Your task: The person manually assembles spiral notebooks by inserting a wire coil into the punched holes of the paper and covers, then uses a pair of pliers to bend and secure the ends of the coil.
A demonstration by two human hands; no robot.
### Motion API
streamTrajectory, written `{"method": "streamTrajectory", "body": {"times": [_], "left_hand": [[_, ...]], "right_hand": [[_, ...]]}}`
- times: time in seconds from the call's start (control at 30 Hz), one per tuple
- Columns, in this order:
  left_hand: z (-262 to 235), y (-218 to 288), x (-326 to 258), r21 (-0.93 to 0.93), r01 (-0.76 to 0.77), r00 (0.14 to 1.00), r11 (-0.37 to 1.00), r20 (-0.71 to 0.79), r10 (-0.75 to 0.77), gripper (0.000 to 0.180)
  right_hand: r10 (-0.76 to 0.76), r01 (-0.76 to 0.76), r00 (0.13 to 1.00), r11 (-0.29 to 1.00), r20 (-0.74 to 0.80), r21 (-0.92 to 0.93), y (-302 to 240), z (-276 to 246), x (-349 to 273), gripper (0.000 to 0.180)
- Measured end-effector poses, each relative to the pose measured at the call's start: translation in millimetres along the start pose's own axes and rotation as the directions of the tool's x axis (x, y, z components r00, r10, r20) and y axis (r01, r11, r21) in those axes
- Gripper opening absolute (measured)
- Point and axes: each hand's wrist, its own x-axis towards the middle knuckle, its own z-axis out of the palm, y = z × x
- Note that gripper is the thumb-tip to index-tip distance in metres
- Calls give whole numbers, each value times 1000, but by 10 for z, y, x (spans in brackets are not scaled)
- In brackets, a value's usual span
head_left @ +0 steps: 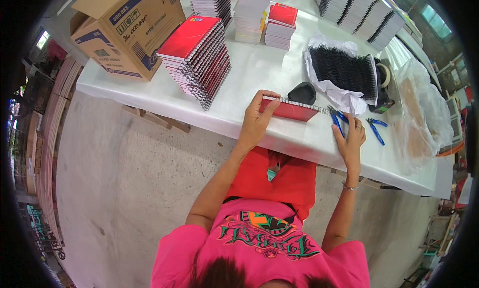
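My left hand [261, 119] grips a small red notebook [290, 110] by its left end, holding it on edge near the front of the white table. A black wire coil runs along the notebook's top edge and sticks out past its right end. At that loose coil end are the jaws of blue-handled cutting pliers [338, 120], which my right hand [352, 137] holds with its fingers around the handles. A black rounded object [302, 94] lies just behind the notebook. To the right of my right hand lies a second pair of blue-handled pliers [377, 130].
A pile of black spiral coils [342, 71] rests on white paper, beside a tape roll [384, 75] and a clear plastic bag [421, 113]. Coil-bound red notebooks [194, 53] are stacked at left, near a cardboard box [130, 33]. Unbound stacks [280, 26] stand farther back.
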Motion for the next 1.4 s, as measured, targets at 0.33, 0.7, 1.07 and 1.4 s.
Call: {"method": "streamTrajectory", "body": {"times": [0.33,0.7,1.07,1.4], "left_hand": [[-122,255,70,139,59,995,989,68,-69,21],[-186,405,43,156,84,987,984,121,-104,32],[-134,379,-46,223,14,999,975,46,-25,38],[-24,370,-102,385,-158,984,909,-10,175,32]], "right_hand": [[53,74,977,825,-208,560,-1094,-274,-140,51],[-207,258,966,830,-157,495,-1677,42,-260,56],[-135,167,986,798,-98,579,-1746,62,-336,53],[-577,-839,537,-292,616,459,-1463,-236,-70,44]]}}
